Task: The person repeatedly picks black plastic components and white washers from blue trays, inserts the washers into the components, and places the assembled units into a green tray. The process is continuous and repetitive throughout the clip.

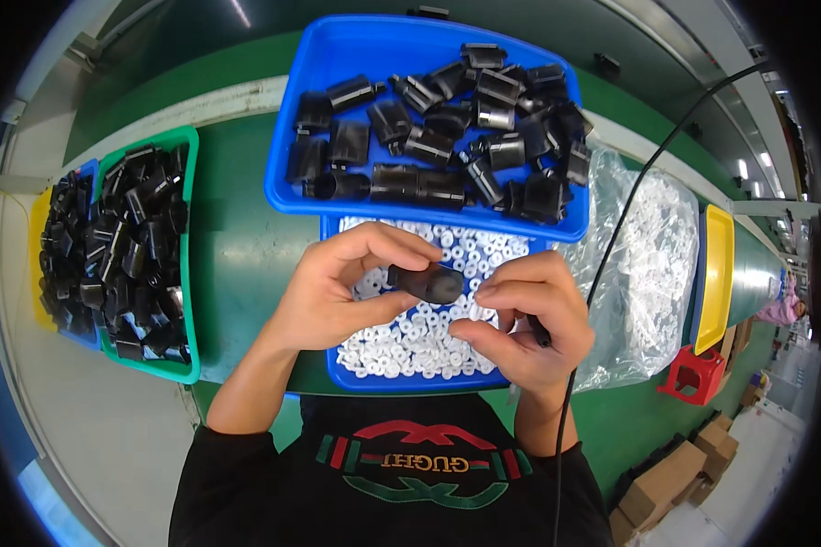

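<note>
My left hand [347,287] grips a black tubular plastic part [433,283] between thumb and fingers, its rounded end turned to the right. Close beside that end, my right hand [536,319] is closed in a pinch, with a small white ring [477,311] at the fingertips. A dark object [539,332] also shows under its curled fingers; its kind is hidden. Below both hands lies a blue tray [401,383] full of loose white plastic rings [401,351]. Behind it, a larger blue bin [287,173] holds several black plastic parts [420,187] like the held one.
To the left, a green bin [194,301] is heaped with black parts. A clear plastic bag [643,283] of white rings lies at right, beside a yellow tray [716,273]. A black cable [616,228] hangs across the right side. A red stool [693,374] and cardboard boxes [661,479] stand beyond.
</note>
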### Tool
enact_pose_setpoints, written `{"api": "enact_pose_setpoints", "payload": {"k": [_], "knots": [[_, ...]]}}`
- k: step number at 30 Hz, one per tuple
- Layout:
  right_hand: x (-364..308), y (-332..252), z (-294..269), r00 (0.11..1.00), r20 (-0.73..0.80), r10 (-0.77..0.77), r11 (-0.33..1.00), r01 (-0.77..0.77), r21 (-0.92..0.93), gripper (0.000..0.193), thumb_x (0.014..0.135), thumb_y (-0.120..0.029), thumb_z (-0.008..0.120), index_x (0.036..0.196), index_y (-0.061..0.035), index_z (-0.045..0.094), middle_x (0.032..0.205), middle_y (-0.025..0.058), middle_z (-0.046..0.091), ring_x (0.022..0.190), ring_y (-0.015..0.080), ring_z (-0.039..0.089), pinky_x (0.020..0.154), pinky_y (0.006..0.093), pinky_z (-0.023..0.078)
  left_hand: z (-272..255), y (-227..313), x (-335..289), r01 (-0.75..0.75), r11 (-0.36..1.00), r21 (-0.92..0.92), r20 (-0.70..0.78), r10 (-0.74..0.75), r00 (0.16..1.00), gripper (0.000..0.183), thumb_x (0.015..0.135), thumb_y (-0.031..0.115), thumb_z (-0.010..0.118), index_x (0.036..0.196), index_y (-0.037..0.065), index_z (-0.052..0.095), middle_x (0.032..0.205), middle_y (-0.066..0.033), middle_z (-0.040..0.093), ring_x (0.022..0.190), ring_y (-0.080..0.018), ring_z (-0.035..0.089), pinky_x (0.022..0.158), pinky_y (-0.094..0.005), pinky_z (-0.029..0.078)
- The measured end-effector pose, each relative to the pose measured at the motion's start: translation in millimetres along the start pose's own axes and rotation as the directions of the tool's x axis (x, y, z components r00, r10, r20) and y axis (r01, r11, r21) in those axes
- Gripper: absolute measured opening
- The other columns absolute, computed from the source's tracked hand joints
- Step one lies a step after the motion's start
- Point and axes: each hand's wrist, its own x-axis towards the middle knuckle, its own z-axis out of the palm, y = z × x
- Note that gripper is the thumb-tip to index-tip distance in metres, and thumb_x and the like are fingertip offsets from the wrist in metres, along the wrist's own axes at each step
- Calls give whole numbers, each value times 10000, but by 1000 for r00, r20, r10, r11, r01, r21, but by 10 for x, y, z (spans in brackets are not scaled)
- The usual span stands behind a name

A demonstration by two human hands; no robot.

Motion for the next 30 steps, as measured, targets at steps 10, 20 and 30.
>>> {"api": "enact_pose_setpoints", "payload": {"k": [10,20,30], "knots": [[-44,-46,69,998,56,40,993,-34,-111,511,585,-138,912,1043,-51,704,940,61,609,735,170,629,550,260,505,46,-11,-34,64,996,-59,64,-60,996,285,786,-36,746,1018,30,594,1146,-265,640,1071,-323,655,890,-423,550],[-63,-7,61,994,107,-15,988,31,-153,472,600,-136,899,1023,-42,712,894,57,618,674,168,632,539,264,508,48,-39,-46,99,983,-154,101,-84,991,366,738,-93,718,1067,-3,586,1250,-253,591,1190,-318,589,979,-418,490],[-128,82,112,996,89,-31,968,52,-246,413,610,-137,879,970,-44,700,855,52,601,602,161,605,508,271,489,-193,101,-84,-77,995,-61,-156,67,986,90,850,-31,579,930,-1,550,863,-94,500,626,-123,473,583,-250,434]]}}
